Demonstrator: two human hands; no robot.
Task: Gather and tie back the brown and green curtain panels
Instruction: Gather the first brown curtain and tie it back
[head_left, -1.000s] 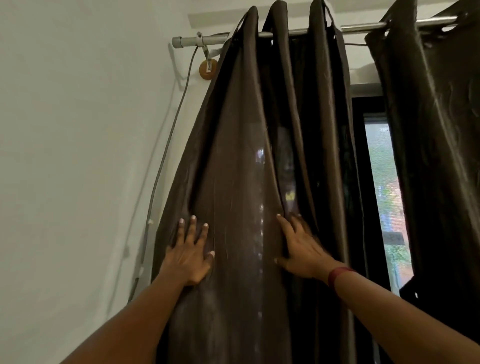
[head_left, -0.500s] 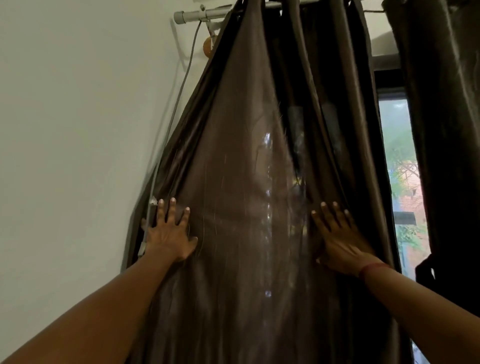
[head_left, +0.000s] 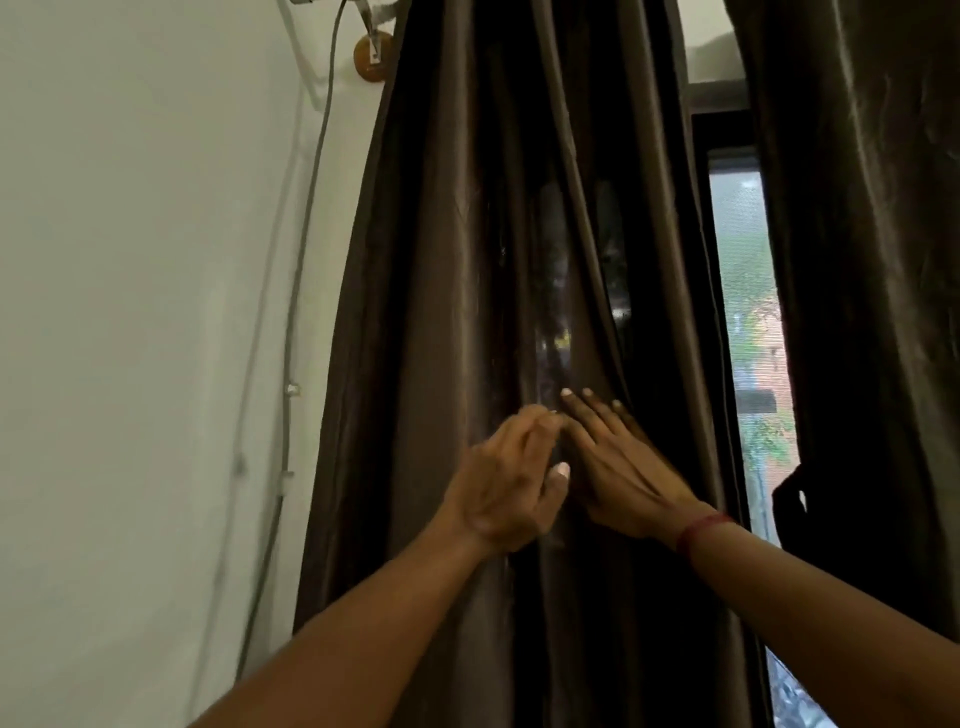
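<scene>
The left hand (head_left: 506, 486) is pinching the shiny brown cloth curtain (head_left: 441, 312); the right hand (head_left: 626, 470) is pressing flat fingers beside it. Slippery folds could be sliding free.

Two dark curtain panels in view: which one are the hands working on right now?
The left panel, beside the wall: both the left hand and right hand are on its folds. The right panel hangs untouched beyond the window.
</scene>
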